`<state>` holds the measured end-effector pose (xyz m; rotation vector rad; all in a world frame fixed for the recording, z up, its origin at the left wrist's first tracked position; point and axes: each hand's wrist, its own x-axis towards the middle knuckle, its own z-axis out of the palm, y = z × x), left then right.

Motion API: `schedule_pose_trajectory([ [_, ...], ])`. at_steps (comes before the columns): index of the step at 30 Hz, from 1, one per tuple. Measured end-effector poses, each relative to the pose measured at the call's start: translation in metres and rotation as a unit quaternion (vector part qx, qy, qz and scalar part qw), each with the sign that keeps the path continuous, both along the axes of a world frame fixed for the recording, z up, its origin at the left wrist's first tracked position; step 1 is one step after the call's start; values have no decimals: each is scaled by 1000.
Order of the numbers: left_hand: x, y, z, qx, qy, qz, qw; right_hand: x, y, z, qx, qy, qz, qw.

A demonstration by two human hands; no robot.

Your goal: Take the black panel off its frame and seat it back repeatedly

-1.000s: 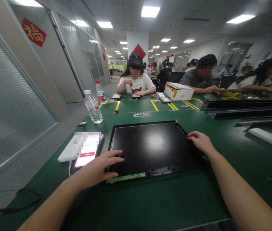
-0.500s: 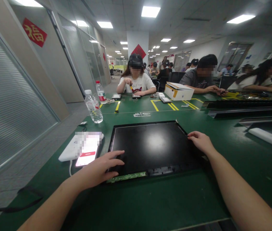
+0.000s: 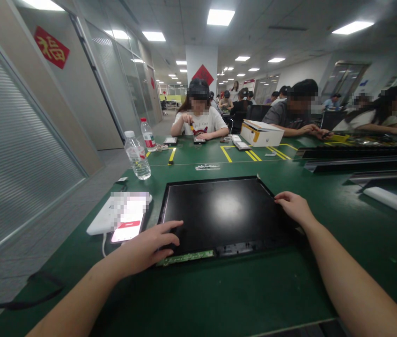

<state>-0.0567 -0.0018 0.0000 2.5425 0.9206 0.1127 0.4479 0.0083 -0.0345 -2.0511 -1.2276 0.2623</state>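
A black flat panel (image 3: 216,210) in a dark frame lies on the green table (image 3: 247,295), with a glare spot on its surface. Along its near left edge runs a green circuit strip (image 3: 189,257). My left hand (image 3: 151,245) rests at the panel's near left corner, fingers spread over the edge. At the panel's right edge, the fingers of my right hand (image 3: 295,206) are pinched together on the rim of the frame.
Left of the panel lie a lit phone (image 3: 128,224) and a white device (image 3: 100,217) with a cable. Two bottles (image 3: 138,157) stand behind them. A white box (image 3: 261,134) and dark metal strips (image 3: 353,152) lie farther back. A person (image 3: 200,114) sits opposite.
The fingers of my left hand have shifted very slightly at the panel's corner. My right hand and the panel look the same.
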Motion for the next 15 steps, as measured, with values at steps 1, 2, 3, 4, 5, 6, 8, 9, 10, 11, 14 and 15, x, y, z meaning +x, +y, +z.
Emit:
schedule_pose_trajectory([
  [1,0,0,-1,0,0,-2,1000,0,0,0,0,0,0,1000],
  [2,-1,1,-2,0,-2,-4,1000,0,0,0,1,-1,1,1000],
  [3,-1,1,-3,2,-5,-6,1000,0,0,0,1,-1,2,1000],
  [4,0,1,-4,4,-6,-8,1000,0,0,0,2,-1,2,1000],
  [5,0,0,-4,6,-5,-9,1000,0,0,0,1,-1,2,1000],
  [6,1,0,-3,8,-2,-10,1000,0,0,0,0,-1,1,1000],
  [8,2,0,-2,9,2,-8,1000,-1,0,1,-2,-1,0,1000],
  [9,2,0,-1,9,1,-6,1000,-1,0,1,-2,-1,-1,1000],
  [10,2,0,0,8,-2,-1,1000,-1,0,1,-3,-1,-1,1000],
  [11,2,0,0,7,-7,6,1000,-1,0,1,-2,-1,-1,1000],
  [14,2,3,-1,12,-12,46,999,0,0,0,-1,-2,0,1000],
  [15,2,4,-2,19,-13,67,998,1,1,0,-1,-2,1,1000],
])
